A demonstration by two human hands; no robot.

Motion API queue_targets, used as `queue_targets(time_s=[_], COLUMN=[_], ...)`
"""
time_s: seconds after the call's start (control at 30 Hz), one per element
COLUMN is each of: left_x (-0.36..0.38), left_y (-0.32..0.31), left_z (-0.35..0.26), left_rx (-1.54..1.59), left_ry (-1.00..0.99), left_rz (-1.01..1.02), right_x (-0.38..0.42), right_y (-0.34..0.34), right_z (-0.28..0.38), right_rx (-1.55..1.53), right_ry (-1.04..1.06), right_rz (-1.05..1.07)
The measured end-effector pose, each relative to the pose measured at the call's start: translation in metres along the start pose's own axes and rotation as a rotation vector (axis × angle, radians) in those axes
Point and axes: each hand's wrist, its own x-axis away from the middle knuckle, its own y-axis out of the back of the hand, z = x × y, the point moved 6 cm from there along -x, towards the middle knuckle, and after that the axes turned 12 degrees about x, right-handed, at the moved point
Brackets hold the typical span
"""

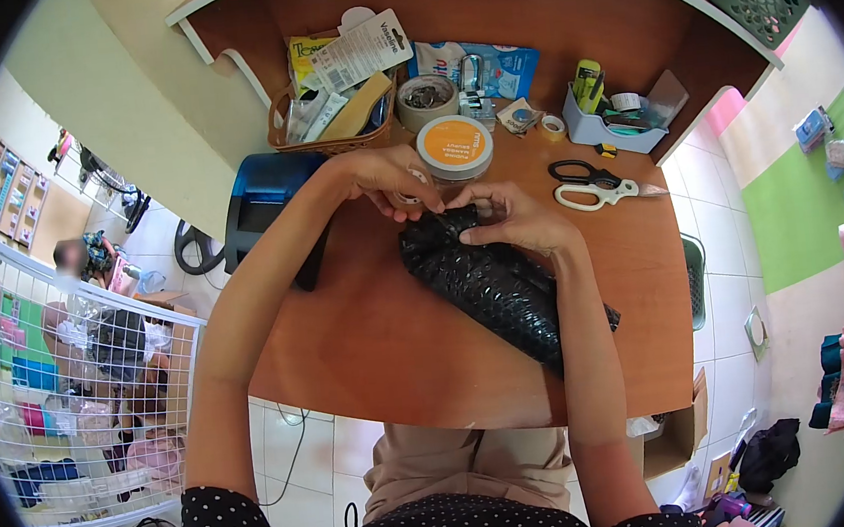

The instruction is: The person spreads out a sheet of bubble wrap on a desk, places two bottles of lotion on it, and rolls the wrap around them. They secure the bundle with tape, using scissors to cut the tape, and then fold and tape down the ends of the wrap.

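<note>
A long bundle wrapped in black bubble wrap (490, 293) lies slantwise on the wooden desk, its near end partly hidden behind my right forearm. My right hand (514, 220) is closed on the bundle's far end, thumb pressing the wrap and forefinger bent over it. Just left of that, my left hand (393, 181) is closed around what looks like a small pale roll of tape (418, 173), largely covered by the fingers. The fingertips of both hands come together over the wrapped end. Right behind them stands a round tub with an orange lid (455, 146).
Scissors (596, 188) lie on the right. A grey bin of stationery (616, 126), a tape roll (553, 128), a wide roll holding small items (427, 100) and a wicker basket (331, 143) line the back. A black and blue device (271, 201) stands left.
</note>
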Motion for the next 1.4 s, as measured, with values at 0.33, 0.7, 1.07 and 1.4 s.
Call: queue_targets(time_s=[0.33,0.7,1.07,1.4], left_x=[0.007,-0.010,0.011,0.015], left_y=[0.000,-0.011,-0.049,-0.066], left_z=[0.013,0.053,0.066,0.073], left_rx=[0.271,0.539,0.752,0.422], left_ry=[-0.092,-0.056,-0.441,-0.695], left_rz=[-0.153,-0.068,-0.046,-0.270], right_x=[0.005,0.006,0.011,0.013], right_y=[0.003,0.006,0.018,0.027], right_z=[0.011,0.011,0.013,0.007], right_rx=[0.046,-0.035,-0.137,-0.151], right_ry=[-0.046,0.024,0.148,0.155], right_rz=[-0.079,-0.050,-0.037,-0.055])
